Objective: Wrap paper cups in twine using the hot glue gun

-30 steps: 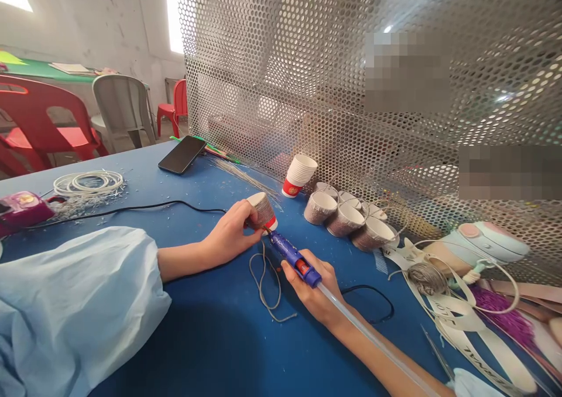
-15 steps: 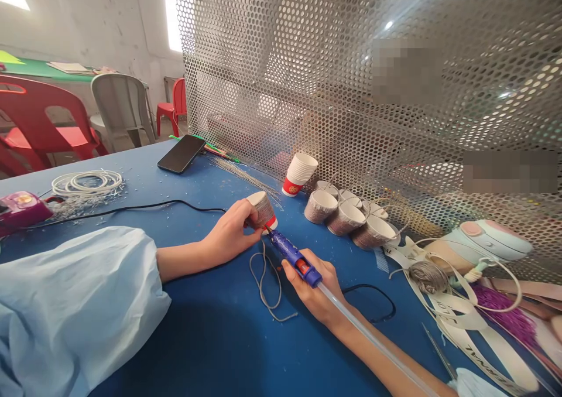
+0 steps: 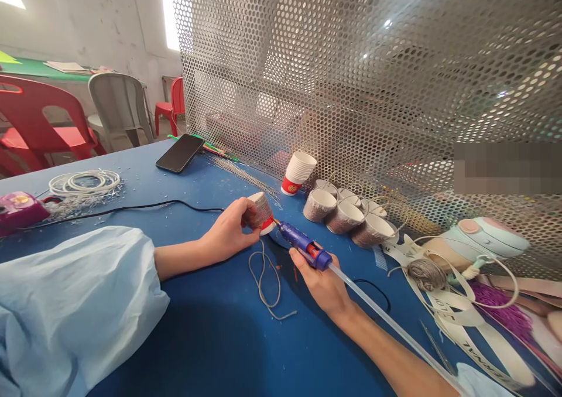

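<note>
My left hand (image 3: 228,233) grips a small paper cup (image 3: 260,211) wrapped in grey cord, tilted on its side on the blue table (image 3: 211,338). My right hand (image 3: 322,283) holds a blue glue gun (image 3: 302,245) with a clear glue stick (image 3: 386,321) sticking out behind. The gun's nozzle touches the cup near its red base. A loose length of grey cord (image 3: 266,283) trails from the cup onto the table between my hands.
Three cord-wrapped cups (image 3: 346,215) and a stack of plain cups (image 3: 298,173) stand by the perforated metal screen (image 3: 373,92). A cord ball (image 3: 427,274), ribbons and a pale device lie right. A phone (image 3: 181,153), wire rings (image 3: 83,181), black cable and chairs are left.
My right hand has shifted the glue gun up and to the right, levelling it, with the nozzle still at the cup. My left hand has turned the cup slightly.
</note>
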The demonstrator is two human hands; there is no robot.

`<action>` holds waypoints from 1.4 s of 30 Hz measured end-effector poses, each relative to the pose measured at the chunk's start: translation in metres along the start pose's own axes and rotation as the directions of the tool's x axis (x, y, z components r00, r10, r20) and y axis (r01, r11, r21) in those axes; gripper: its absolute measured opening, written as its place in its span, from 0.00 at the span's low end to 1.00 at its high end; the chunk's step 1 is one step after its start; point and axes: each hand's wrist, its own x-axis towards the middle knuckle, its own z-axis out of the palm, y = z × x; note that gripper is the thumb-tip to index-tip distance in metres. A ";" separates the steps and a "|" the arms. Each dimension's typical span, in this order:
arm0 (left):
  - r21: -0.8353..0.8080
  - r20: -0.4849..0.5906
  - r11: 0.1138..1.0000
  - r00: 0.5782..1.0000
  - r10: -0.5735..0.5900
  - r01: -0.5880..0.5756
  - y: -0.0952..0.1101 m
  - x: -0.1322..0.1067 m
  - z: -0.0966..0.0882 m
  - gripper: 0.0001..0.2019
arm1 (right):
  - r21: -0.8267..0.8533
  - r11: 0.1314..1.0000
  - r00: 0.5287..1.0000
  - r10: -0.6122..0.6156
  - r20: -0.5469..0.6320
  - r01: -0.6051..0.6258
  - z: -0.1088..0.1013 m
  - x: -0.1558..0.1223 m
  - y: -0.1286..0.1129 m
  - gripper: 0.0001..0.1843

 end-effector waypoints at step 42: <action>-0.120 0.094 0.989 0.993 -0.078 0.089 0.000 0.000 -0.003 0.28 | 0.091 0.993 0.994 0.067 0.083 -0.074 -0.003 -0.004 -0.012 0.19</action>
